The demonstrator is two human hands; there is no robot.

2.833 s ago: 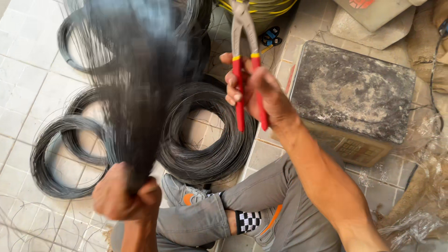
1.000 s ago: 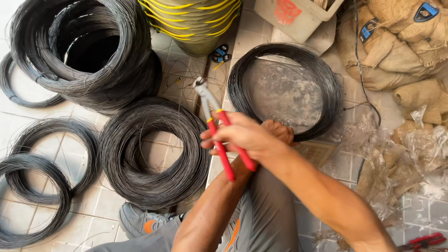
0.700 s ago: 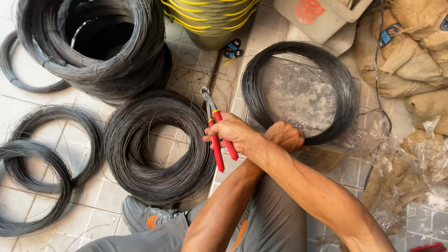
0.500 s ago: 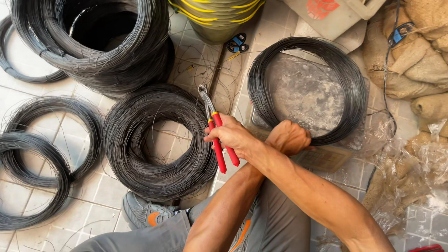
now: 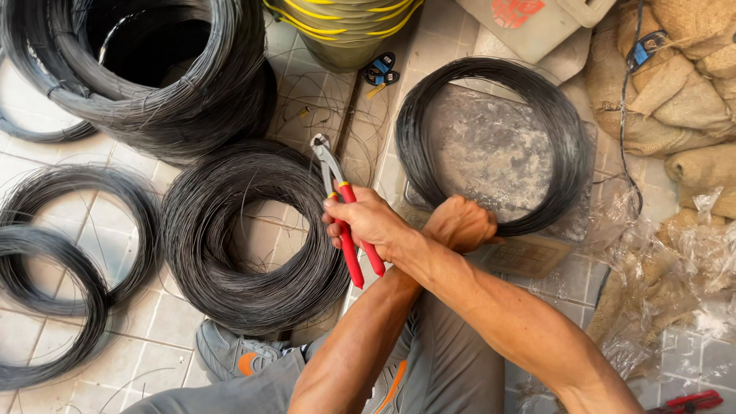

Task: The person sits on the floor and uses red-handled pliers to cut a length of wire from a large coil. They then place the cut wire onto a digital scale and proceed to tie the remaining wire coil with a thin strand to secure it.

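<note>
The coil of black wire (image 5: 491,146) lies flat on a grey, dusty metal box (image 5: 491,153), up and to the right of the person's knees. Its near edge is gripped by the left hand (image 5: 458,224), which reaches across under the other forearm and is closed in a fist on the strands. The right hand (image 5: 368,222) crosses over it and is wrapped round the red handles of a pair of pliers (image 5: 345,211), whose steel nose points up and away toward the floor tiles, clear of the wire. The handles appear squeezed together.

Judging from this, the step in hand is steadying the finished coil with one hand while the tool is readied in the other. The next move would seem to call for bringing the pliers' nose round to the spot where the fist pinches the strands, without letting the springy loops slip open.

Around this, more black coils lie on the tiled floor (image 5: 54,169): a thick one (image 5: 253,230) just left of the pliers, two thinner ones (image 5: 61,268) further left, and a large stacked bundle (image 5: 153,69) at the top left. A yellow-banded bucket (image 5: 345,23) stands at the top, burlap sacks (image 5: 675,84) and clear plastic (image 5: 667,276) lie at the right, and a grey shoe (image 5: 238,356) shows below.
</note>
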